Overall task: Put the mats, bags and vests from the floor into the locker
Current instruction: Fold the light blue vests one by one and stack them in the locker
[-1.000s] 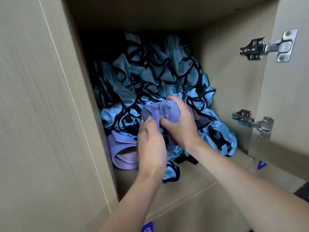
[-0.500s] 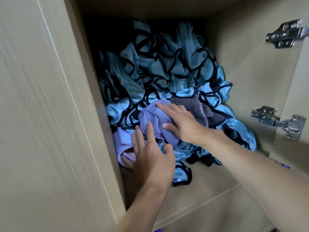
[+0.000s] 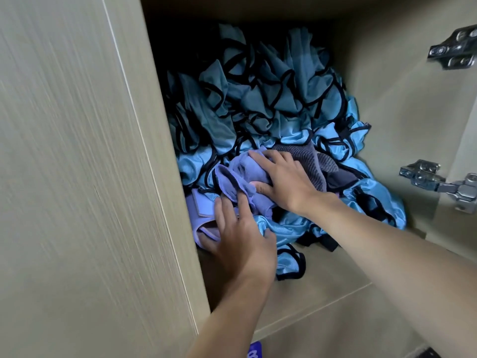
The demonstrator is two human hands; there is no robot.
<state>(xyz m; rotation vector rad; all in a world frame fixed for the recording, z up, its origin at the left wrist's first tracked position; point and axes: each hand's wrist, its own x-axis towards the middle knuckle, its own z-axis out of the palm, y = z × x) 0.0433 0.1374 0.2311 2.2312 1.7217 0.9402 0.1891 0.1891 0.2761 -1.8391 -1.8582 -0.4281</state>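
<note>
Purple cloth (image 3: pixel 238 177) lying at front of blue vests (image 3: pixel 258 99) heaped inside locker (image 3: pixel 325 277), directly under both hands. Right hand (image 3: pixel 286 182) pressing it, fingers straight, spread. Left hand (image 3: pixel 240 241) touching its lower edge, fingers straight. Hinge (image 3: pixel 436 180) sitting well right.

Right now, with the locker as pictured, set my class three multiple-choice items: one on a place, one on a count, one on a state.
1. Where is the pile of blue vests? A on the floor outside; B inside the locker; C hung on the door.
2. How many metal hinges show? A one; B two; C four.
3. What is the right hand doing? A gripping a hinge; B hanging free; C pressing the purple cloth with straight fingers.
Key: 1 B, the pile fills the locker's back; 2 B, one sits above the other at the right; 3 C, its fingers lie flat on the cloth.
</note>
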